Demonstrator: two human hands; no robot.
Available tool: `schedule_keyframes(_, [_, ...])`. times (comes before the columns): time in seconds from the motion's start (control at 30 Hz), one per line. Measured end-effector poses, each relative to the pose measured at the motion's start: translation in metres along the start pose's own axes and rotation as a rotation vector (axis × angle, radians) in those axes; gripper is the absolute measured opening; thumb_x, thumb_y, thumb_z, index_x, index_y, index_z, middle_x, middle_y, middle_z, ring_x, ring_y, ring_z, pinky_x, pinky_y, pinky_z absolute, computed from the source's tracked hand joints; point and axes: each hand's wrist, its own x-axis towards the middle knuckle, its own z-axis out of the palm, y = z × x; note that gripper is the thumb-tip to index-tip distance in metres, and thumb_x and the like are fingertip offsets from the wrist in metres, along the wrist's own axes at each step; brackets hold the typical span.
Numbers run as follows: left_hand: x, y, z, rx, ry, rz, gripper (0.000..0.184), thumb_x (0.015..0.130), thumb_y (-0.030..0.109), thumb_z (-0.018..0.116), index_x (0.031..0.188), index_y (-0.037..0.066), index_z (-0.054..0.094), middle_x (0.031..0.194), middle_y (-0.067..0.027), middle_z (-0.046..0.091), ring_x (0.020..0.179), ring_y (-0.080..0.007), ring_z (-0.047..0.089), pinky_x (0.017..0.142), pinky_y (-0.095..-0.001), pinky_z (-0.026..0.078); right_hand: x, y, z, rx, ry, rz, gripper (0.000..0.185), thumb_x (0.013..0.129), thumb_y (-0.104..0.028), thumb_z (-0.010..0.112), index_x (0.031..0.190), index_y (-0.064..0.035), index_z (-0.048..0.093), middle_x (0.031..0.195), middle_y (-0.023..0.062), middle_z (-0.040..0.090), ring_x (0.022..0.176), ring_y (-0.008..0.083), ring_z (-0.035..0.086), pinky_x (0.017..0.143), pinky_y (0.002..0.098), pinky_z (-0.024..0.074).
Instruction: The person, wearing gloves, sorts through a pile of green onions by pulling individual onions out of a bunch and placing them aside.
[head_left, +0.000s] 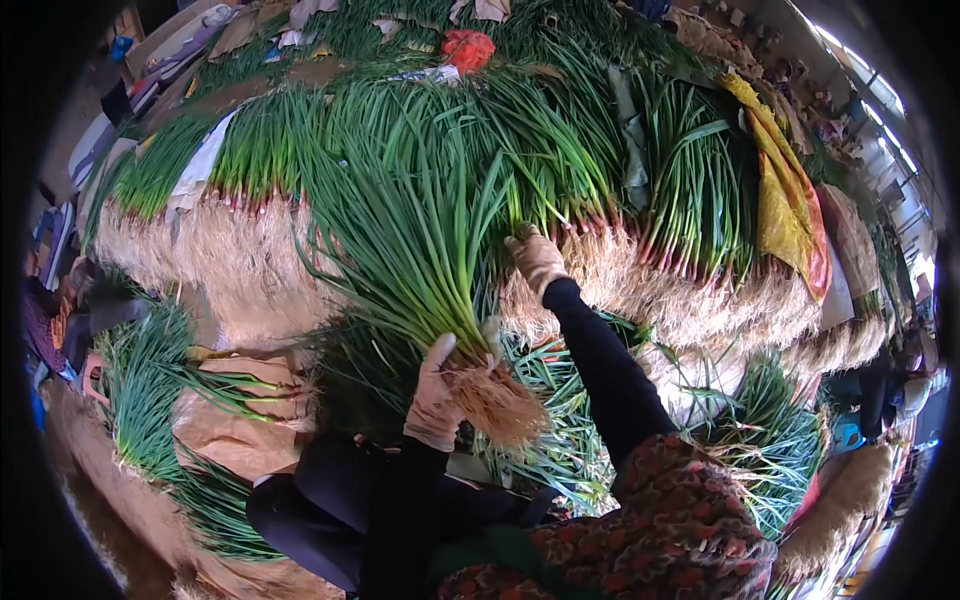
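My left hand [436, 400], in a pale glove, grips a large bunch of green onions [425, 270] near its roots. The long leaves fan up and to the left, and the brown roots [500, 400] hang to the right of the hand. Farther forward, my right hand [536, 258], also gloved, has its fingers closed at the stalks of the piled onions [565, 150]. Its fingertips are partly hidden among the stalks.
Onion rows with pale roots [245, 245] span the front. A yellow sack [775, 180] lies at right, a red bag [467, 50] at the back. Brown paper with onions [235, 430] lies left, loose onions [770, 450] right. A person [55, 320] is at far left.
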Motion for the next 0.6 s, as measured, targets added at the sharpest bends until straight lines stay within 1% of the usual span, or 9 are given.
schedule_keyframes(0.07, [0.005, 0.001, -0.024, -0.035, -0.035, -0.086, 0.054, 0.089, 0.033, 0.046, 0.128, -0.003, 0.041, 0.113, -0.0159, 0.058, 0.097, -0.0281, 0.057, 0.09, -0.0441, 0.044, 0.01, -0.012, -0.005, -0.3, -0.115, 0.056, 0.052, 0.082, -0.047, 0.053, 0.113, -0.0057, 0.053, 0.106, 0.0192, 0.061, 0.101, 0.0321, 0.057, 0.086, 0.0387, 0.0446])
schedule_keyframes(0.13, [0.003, -0.002, -0.024, 0.002, 0.033, -0.057, 0.052, 0.088, 0.033, 0.046, 0.126, -0.004, 0.044, 0.111, -0.0156, 0.059, 0.1, -0.0284, 0.057, 0.092, -0.0446, 0.042, 0.017, -0.005, 0.0, -0.332, -0.124, -0.047, 0.043, 0.083, -0.041, 0.055, 0.106, -0.004, 0.057, 0.103, 0.0197, 0.062, 0.097, 0.0325, 0.058, 0.082, 0.0394, 0.046])
schedule_keyframes(0.2, [0.001, 0.001, -0.009, 0.032, 0.053, -0.062, 0.049, 0.088, 0.03, 0.047, 0.124, -0.003, 0.047, 0.111, -0.0147, 0.059, 0.102, -0.028, 0.056, 0.094, -0.0447, 0.041, -0.008, -0.001, 0.001, 0.111, -0.096, -0.161, 0.027, 0.087, -0.028, 0.055, 0.097, -0.0034, 0.059, 0.093, 0.0138, 0.064, 0.088, 0.0231, 0.061, 0.076, 0.033, 0.0506])
schedule_keyframes(0.3, [0.007, -0.001, -0.016, 0.086, 0.08, -0.093, 0.039, 0.088, 0.024, 0.051, 0.117, -0.002, 0.052, 0.107, -0.0131, 0.06, 0.096, -0.0264, 0.059, 0.088, -0.0425, 0.047, -0.071, 0.026, 0.022, 0.64, -0.493, -0.236, 0.029, 0.09, -0.026, 0.049, 0.11, -0.0067, 0.056, 0.107, 0.015, 0.06, 0.096, 0.0241, 0.059, 0.086, 0.0313, 0.0462])
schedule_keyframes(0.37, [0.013, -0.009, -0.02, 0.128, 0.152, -0.07, 0.033, 0.087, 0.022, 0.052, 0.111, -0.001, 0.055, 0.103, -0.0122, 0.062, 0.091, -0.0256, 0.061, 0.082, -0.0406, 0.05, -0.115, 0.012, 0.002, 0.519, -0.55, -0.276, 0.03, 0.091, -0.023, 0.046, 0.115, -0.0067, 0.055, 0.112, 0.0151, 0.058, 0.099, 0.0245, 0.058, 0.088, 0.0313, 0.0446])
schedule_keyframes(0.4, [0.015, -0.011, -0.018, 0.154, 0.188, -0.054, 0.029, 0.087, 0.02, 0.053, 0.108, -0.001, 0.056, 0.101, -0.0117, 0.062, 0.089, -0.0252, 0.062, 0.079, -0.0396, 0.051, -0.135, -0.011, -0.016, 0.218, -0.487, -0.293, 0.03, 0.091, -0.021, 0.045, 0.115, -0.0057, 0.054, 0.113, 0.0148, 0.057, 0.099, 0.0245, 0.057, 0.087, 0.0318, 0.0444])
schedule_keyframes(0.47, [0.013, -0.009, -0.018, 0.212, 0.22, -0.055, 0.023, 0.086, 0.018, 0.055, 0.101, 0.001, 0.058, 0.094, -0.0125, 0.064, 0.084, -0.0254, 0.063, 0.075, -0.0385, 0.053, -0.126, 0.01, 0.002, 0.098, -0.265, -0.604, 0.028, 0.084, -0.014, 0.05, 0.108, -0.0033, 0.057, 0.101, 0.0136, 0.06, 0.09, 0.0258, 0.059, 0.078, 0.0314, 0.0466])
schedule_keyframes(0.57, [0.008, -0.007, -0.021, 0.188, 0.239, 0.01, 0.029, 0.085, 0.024, 0.053, 0.1, 0.0, 0.058, 0.091, -0.0156, 0.064, 0.084, -0.0282, 0.062, 0.077, -0.0418, 0.051, -0.08, 0.07, 0.037, 0.534, -0.09, -0.584, 0.025, 0.083, -0.013, 0.052, 0.106, -0.0026, 0.054, 0.094, 0.0099, 0.061, 0.085, 0.0224, 0.059, 0.072, 0.0295, 0.0478])
schedule_keyframes(0.6, [0.004, -0.007, -0.018, 0.203, 0.233, 0.034, 0.03, 0.085, 0.025, 0.053, 0.101, -0.001, 0.058, 0.092, -0.016, 0.063, 0.084, -0.0287, 0.062, 0.077, -0.0422, 0.051, -0.075, 0.096, 0.043, 0.481, -0.089, -0.698, 0.024, 0.086, -0.015, 0.051, 0.106, -0.0021, 0.054, 0.091, 0.0078, 0.061, 0.078, 0.0202, 0.058, 0.064, 0.0312, 0.0483])
